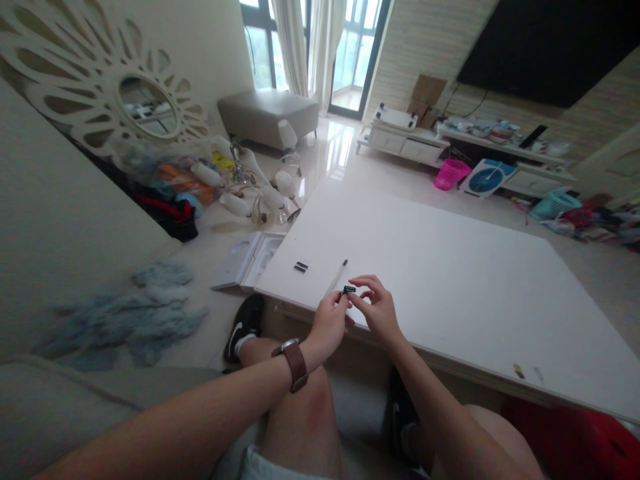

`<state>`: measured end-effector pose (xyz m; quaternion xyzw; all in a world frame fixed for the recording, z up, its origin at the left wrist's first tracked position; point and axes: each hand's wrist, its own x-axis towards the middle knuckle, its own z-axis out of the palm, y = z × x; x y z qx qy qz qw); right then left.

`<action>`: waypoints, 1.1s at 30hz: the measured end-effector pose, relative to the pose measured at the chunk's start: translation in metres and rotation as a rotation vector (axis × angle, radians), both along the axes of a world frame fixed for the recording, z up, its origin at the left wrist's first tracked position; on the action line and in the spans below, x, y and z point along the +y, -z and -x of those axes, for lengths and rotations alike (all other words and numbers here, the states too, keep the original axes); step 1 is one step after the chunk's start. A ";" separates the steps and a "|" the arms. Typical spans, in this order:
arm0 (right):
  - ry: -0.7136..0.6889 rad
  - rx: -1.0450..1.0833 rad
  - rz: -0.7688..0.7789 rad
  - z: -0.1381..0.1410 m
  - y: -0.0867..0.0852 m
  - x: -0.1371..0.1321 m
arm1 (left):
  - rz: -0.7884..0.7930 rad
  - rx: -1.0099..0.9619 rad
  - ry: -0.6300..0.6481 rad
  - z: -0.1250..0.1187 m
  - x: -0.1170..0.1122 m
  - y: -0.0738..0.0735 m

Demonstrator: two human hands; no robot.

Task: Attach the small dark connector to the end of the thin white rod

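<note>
Near the front edge of the white table, my left hand (329, 325) is closed on a small dark block with green on it (349, 289). The block is too small to tell its kind. My right hand (376, 308) is at the block's right side, thumb and index finger apart around it; whether they touch it is unclear. Just beyond my left hand lies a pen with a dark tip (338, 275). Left of the pen, a small clear piece with two black strips (301, 267) lies flat on the table.
The white table (450, 280) stretches away to the right, with small pieces (519, 370) near its front right edge. An open white box (250, 260) and a lamp with several shades (265, 193) lie on the floor at left. A pink basket (451, 175) stands farther back.
</note>
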<state>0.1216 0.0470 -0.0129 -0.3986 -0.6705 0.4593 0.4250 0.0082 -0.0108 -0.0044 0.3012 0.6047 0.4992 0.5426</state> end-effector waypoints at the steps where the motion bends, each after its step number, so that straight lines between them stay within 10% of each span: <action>1: -0.034 -0.024 -0.018 -0.001 -0.001 0.000 | 0.010 -0.010 -0.001 0.000 0.000 0.000; 33: -0.105 -0.282 -0.243 -0.013 -0.004 0.007 | 0.016 -0.055 0.083 -0.005 -0.006 0.014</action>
